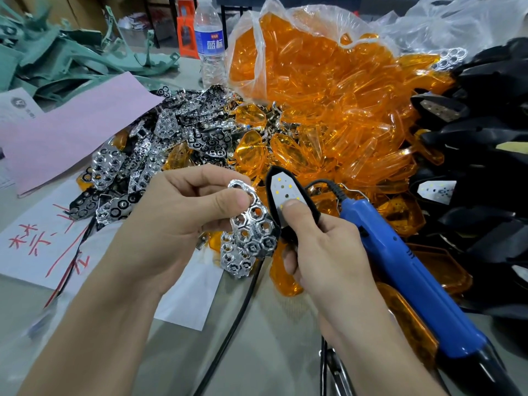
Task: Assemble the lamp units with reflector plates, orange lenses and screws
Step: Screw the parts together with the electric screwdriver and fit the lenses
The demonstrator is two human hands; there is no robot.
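The left hand [183, 221] pinches a shiny reflector plate [254, 230] between thumb and fingers [228, 200], just left of the lamp unit [281, 187]. The right hand [323, 252] grips that unit, thumb on its white board. I'd line the plate's holes over the lights, then press it flat. The blue screwdriver [400, 258] lies just right.

Left hand [183, 215] pinches, thumb against forefinger; right hand [323, 247] curled, thumb pressing down.
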